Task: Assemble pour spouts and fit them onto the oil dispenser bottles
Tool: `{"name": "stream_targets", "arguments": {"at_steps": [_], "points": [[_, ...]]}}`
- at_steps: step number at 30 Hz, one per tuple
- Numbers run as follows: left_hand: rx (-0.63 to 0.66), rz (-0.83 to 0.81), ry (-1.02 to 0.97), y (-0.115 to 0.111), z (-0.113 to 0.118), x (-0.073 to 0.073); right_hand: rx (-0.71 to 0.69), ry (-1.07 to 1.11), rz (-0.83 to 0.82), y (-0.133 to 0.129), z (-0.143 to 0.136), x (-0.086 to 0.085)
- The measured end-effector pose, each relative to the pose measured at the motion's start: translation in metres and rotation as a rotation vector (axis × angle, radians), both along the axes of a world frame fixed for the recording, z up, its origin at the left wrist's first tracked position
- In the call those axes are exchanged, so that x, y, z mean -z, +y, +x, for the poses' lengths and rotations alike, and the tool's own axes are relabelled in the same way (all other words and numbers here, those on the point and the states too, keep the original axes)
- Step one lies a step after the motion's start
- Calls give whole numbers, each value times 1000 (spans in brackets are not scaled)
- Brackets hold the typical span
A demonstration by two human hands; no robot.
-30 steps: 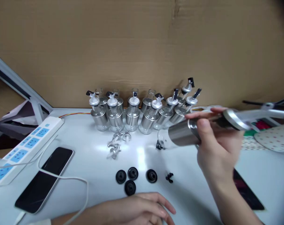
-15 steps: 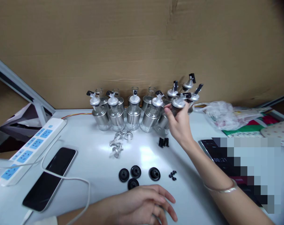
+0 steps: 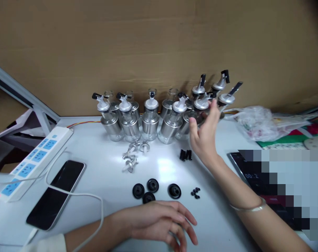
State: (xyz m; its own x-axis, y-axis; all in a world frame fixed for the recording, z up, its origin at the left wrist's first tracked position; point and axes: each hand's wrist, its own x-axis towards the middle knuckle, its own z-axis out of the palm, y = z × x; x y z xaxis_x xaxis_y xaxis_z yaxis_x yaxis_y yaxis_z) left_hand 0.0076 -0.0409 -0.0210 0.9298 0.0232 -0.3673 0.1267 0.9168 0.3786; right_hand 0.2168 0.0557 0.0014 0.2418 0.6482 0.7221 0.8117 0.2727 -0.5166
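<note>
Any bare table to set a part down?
Left: tabletop between the cable-crossed phone and metal spouts. Middle: between spouts and black clips, beyond the black discs. Crowded: back, bottles packed along the cardboard, right hand among them; front, left hand by the discs.

You are at what looks like a makeshift workshop bench [image 3: 109,171]: a cardboard sheet [image 3: 159,49] walls its far edge, a power strip [image 3: 33,163] lies by its left edge, and rows of like bottles [image 3: 150,127] stand behind grouped loose metal spouts [image 3: 131,163] and black discs [image 3: 153,185].
</note>
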Motion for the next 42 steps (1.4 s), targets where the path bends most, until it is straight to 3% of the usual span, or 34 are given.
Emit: {"name": "stream_targets", "arguments": {"at_steps": [3,5,8,11,15,23,26,33,36,42], "points": [[67,57,-2,7,-3,-4,-19,-59,114,-26,-12,-8],[111,98,-22,12,-5,-6,-226,-161,89,-42,-20,-11],[141,123,-48,18,-5,-6,-520,-310,-230,-56,-33,-13],[153,116,-30,20,-4,-5,-611,-407,-467,-55,-47,-10],[127,109,-18,19,-3,-3,-694,-421,-582,-44,-62,-2],[84,136,-32,20,-7,-6,-693,-425,-569,-45,-63,-1],[-29,128,-33,22,-8,-8,-670,-367,-510,-55,-52,-6],[-335,-1,-148,21,-5,-5,-587,-298,-204,-70,-32,-11],[-435,-35,-157,22,-5,-10,-557,-340,-192,-71,-32,-11],[-511,-115,-107,27,-3,-17,-625,-344,-219,-71,-36,-13]]}}
